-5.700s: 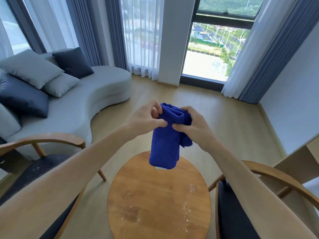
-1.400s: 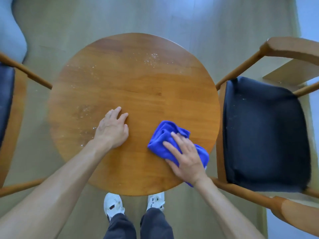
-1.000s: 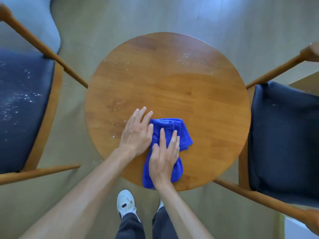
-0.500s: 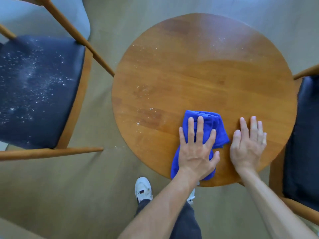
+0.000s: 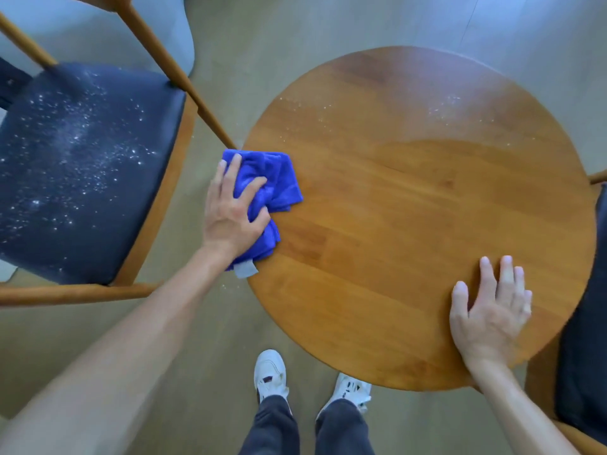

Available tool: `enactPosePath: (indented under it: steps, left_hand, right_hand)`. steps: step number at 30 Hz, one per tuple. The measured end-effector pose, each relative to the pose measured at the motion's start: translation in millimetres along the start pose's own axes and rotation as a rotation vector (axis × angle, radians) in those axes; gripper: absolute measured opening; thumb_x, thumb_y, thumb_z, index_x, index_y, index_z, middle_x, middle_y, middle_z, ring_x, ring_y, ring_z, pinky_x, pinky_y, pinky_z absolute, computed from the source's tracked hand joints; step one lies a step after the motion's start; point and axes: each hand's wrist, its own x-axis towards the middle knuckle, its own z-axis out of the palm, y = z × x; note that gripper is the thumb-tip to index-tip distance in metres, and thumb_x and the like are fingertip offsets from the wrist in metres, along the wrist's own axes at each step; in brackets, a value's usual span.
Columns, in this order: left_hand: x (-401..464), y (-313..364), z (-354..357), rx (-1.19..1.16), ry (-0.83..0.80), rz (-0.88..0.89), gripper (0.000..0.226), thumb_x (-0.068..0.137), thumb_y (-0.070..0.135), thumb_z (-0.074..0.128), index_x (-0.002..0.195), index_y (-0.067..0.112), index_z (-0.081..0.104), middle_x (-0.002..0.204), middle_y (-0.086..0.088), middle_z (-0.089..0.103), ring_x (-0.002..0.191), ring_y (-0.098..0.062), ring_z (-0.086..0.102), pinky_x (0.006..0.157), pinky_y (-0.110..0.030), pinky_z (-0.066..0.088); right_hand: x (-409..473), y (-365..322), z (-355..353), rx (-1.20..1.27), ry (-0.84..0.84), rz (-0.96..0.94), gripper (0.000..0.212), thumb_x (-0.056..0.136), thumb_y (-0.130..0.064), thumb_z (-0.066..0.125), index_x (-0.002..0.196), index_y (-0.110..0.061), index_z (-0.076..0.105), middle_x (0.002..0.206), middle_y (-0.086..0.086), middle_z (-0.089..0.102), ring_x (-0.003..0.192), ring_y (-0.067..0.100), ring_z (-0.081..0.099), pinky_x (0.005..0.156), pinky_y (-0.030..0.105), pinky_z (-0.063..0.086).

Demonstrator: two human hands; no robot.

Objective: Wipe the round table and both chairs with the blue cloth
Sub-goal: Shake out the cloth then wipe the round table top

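Since half a second ago the left hand (image 5: 231,211) has swept the blue cloth (image 5: 267,183) from the near middle of the round table (image 5: 410,208) to its left rim, at centre left of the frame, where part of the cloth and its grey label overhang the edge. That hand presses the bunched cloth with spread fingers, slightly hooked into the folds. The right hand (image 5: 489,307) lies flat and open on the tabletop at lower right, steadying it, as it did then.

White specks remain along the far arc of the table, toward the upper middle and upper right. The chair (image 5: 85,172) at upper left carries many more on its dark seat; the second chair (image 5: 584,323), at the right edge, shows only a strip of dark seat.

Judging by its creases, the cloth is soft, light and plush; it will bunch and roll under a push, so a flat palm over the folded pad should spread it better than a pinch at a corner. No containers are in view.
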Motion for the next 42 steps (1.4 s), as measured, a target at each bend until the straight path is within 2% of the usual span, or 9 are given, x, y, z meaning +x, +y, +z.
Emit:
enactPosePath:
  steps: [3, 6, 9, 12, 17, 23, 25, 33, 42]
  left_hand:
    - [7.6, 8.9, 5.5, 0.019, 0.051, -0.200, 0.048, 0.080, 0.029, 0.055, 0.126, 0.016, 0.060, 0.156, -0.013, 0.024, 0.144, -0.035, 0.018, 0.115, -0.049, 0.023]
    - [-1.4, 43.2, 16.1, 0.098, 0.066, -0.179, 0.049, 0.080, 0.029, 0.053, 0.126, 0.017, 0.061, 0.154, -0.016, 0.027, 0.143, -0.040, 0.021, 0.115, -0.053, 0.020]
    - [-26.2, 105.4, 34.2, 0.077, 0.042, -0.034, 0.052, 0.076, 0.033, 0.055, 0.125, 0.019, 0.061, 0.154, -0.019, 0.028, 0.142, -0.041, 0.022, 0.113, -0.056, 0.023]
    - [-54.7, 162.0, 49.7, 0.019, -0.040, 0.178, 0.052, 0.075, 0.034, 0.059, 0.124, 0.020, 0.062, 0.153, -0.019, 0.030, 0.142, -0.041, 0.022, 0.112, -0.057, 0.024]
    - [-14.9, 94.3, 33.0, 0.034, -0.092, 0.404, 0.047, 0.072, 0.031, 0.062, 0.117, 0.018, 0.068, 0.148, -0.019, 0.038, 0.138, -0.043, 0.031, 0.106, -0.058, 0.033]
    - [67.6, -0.3, 7.3, -0.015, 0.019, -0.240, 0.046, 0.084, 0.025, 0.058, 0.129, 0.017, 0.055, 0.158, -0.010, 0.020, 0.145, -0.033, 0.015, 0.110, -0.045, 0.030]
    - [68.5, 11.9, 9.8, 0.027, 0.050, -0.269, 0.044, 0.084, 0.023, 0.057, 0.128, 0.015, 0.056, 0.157, -0.012, 0.021, 0.145, -0.035, 0.016, 0.112, -0.047, 0.027]
    - [-16.0, 131.7, 43.4, -0.026, -0.082, 0.404, 0.042, 0.075, 0.027, 0.063, 0.115, 0.016, 0.068, 0.149, -0.016, 0.039, 0.141, -0.038, 0.029, 0.106, -0.057, 0.034]
    - [126.9, 100.7, 50.6, -0.028, -0.160, 0.785, 0.042, 0.076, 0.028, 0.059, 0.116, 0.020, 0.068, 0.150, -0.013, 0.038, 0.141, -0.034, 0.029, 0.111, -0.051, 0.030]
  right_hand:
    - [6.1, -19.4, 0.7, 0.035, 0.034, 0.078, 0.059, 0.082, -0.024, 0.037, 0.135, 0.001, 0.046, 0.151, 0.021, 0.033, 0.143, 0.038, 0.023, 0.115, 0.058, 0.016]
    - [15.6, -64.5, 11.1, 0.063, -0.012, -0.052, 0.054, 0.083, -0.016, 0.043, 0.135, -0.002, 0.049, 0.151, 0.020, 0.034, 0.142, 0.037, 0.025, 0.116, 0.056, 0.015]
    - [30.6, -108.7, 28.4, 0.072, -0.040, -0.209, 0.052, 0.088, -0.018, 0.052, 0.140, -0.011, 0.047, 0.153, 0.015, 0.032, 0.144, 0.034, 0.025, 0.116, 0.052, 0.013]
    - [44.1, -121.2, 38.4, 0.083, -0.022, -0.188, 0.052, 0.087, -0.013, 0.045, 0.139, -0.009, 0.048, 0.151, 0.013, 0.035, 0.143, 0.032, 0.028, 0.117, 0.053, 0.017]
    - [42.6, -113.7, 42.7, 0.093, 0.007, -0.246, 0.050, 0.092, -0.019, 0.038, 0.138, -0.003, 0.049, 0.150, 0.014, 0.038, 0.142, 0.030, 0.031, 0.117, 0.051, 0.019]
    - [42.6, -118.3, 45.2, 0.061, 0.008, -0.221, 0.050, 0.092, -0.021, 0.044, 0.138, -0.002, 0.047, 0.151, 0.013, 0.037, 0.143, 0.029, 0.029, 0.117, 0.051, 0.019]
    - [43.2, -120.4, 44.1, 0.063, -0.011, -0.213, 0.051, 0.092, -0.022, 0.042, 0.139, -0.002, 0.046, 0.151, 0.013, 0.036, 0.143, 0.029, 0.027, 0.118, 0.051, 0.018]
    - [47.1, -118.7, 36.4, 0.365, -0.014, -0.109, 0.051, 0.093, -0.021, 0.028, 0.133, 0.000, 0.052, 0.147, 0.010, 0.042, 0.140, 0.024, 0.033, 0.118, 0.047, 0.016]
    - [49.5, -117.1, 42.0, 0.249, -0.026, -0.143, 0.051, 0.095, -0.024, 0.031, 0.135, 0.000, 0.050, 0.148, 0.011, 0.041, 0.140, 0.022, 0.031, 0.118, 0.044, 0.017]
